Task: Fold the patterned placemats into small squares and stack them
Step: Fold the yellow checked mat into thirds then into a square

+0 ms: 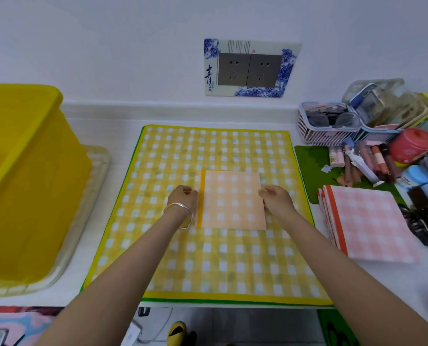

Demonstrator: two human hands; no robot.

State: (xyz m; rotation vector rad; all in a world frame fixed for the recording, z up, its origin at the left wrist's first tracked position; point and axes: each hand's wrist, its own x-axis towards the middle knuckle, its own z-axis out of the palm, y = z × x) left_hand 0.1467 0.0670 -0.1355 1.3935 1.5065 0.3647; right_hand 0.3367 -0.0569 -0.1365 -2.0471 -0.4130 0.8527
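Observation:
A folded orange checked placemat (233, 199) lies as a small square on a large yellow checked placemat (208, 258) spread flat on the white counter. My left hand (183, 197), with bracelets on the wrist, sits at the folded square's left edge, fingers curled. My right hand (275, 198) is at its right edge with fingers curled over that edge. Whether either hand pinches the mat is unclear. A stack of folded pink checked placemats (372, 223) with orange borders lies to the right.
A yellow plastic tub (20, 183) on a clear tray stands at the left. Baskets, tubes, a red jar (414, 146) and other clutter crowd the right back. A green mat (310, 166) lies under them. Wall sockets (250, 69) are behind.

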